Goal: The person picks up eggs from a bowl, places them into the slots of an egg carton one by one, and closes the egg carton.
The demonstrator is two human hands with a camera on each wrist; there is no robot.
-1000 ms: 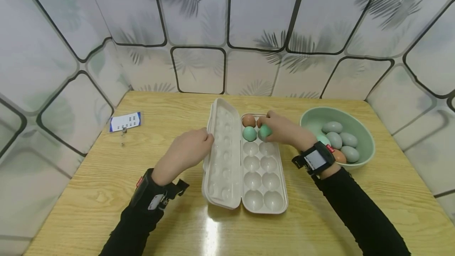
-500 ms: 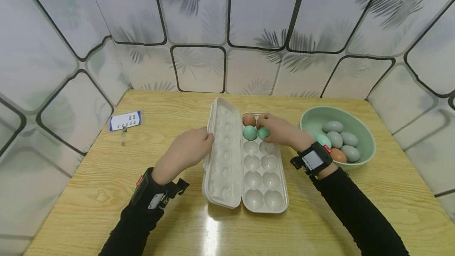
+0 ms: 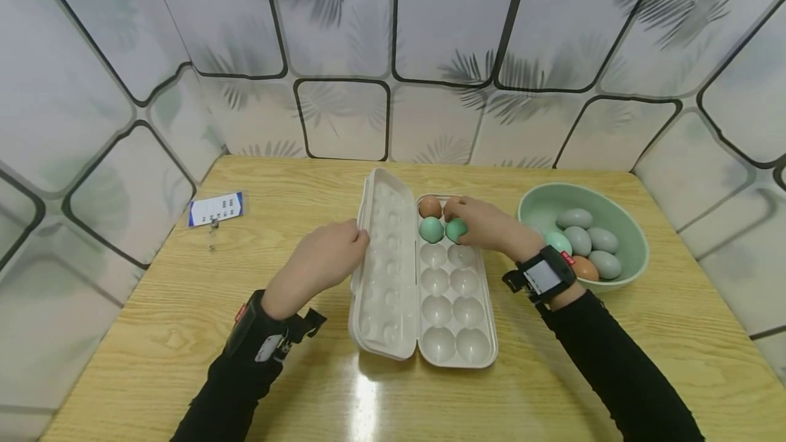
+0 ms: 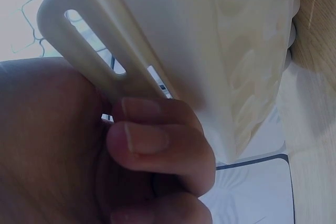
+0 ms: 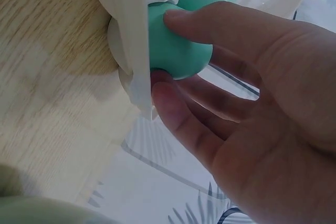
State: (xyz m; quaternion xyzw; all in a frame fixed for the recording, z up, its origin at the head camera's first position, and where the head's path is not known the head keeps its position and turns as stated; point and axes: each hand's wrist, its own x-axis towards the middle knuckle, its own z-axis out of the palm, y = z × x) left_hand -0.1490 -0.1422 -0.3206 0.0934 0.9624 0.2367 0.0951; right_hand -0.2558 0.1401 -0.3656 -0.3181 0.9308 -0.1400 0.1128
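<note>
A white egg carton [image 3: 428, 303] stands with its lid [image 3: 385, 278] raised to the left. My left hand [image 3: 325, 254] grips the lid's outer edge, fingers curled round the slotted rim [image 4: 86, 40] in the left wrist view. At the carton's second row my right hand [image 3: 488, 224] pinches a green egg [image 3: 456, 229] between thumb and fingers. In the right wrist view that green egg [image 5: 176, 45] sits low in its cup. Beside it rests another green egg [image 3: 432, 230], with a brown egg [image 3: 430, 207] behind. The far right cup is hidden by my fingers.
On the right a pale green bowl [image 3: 638, 251] holds several grey eggs [image 3: 604, 242], a green egg [image 3: 557, 243] and a brown egg [image 3: 585, 268]. A blue and white card [image 3: 216, 209] with a clip lies at the table's left. A patterned wall covering surrounds the wooden table [image 3: 295, 387].
My right hand has turned slightly and lowered the green egg into the second-row right cup, its fingers still round it. My left hand and the lid have stayed in place.
</note>
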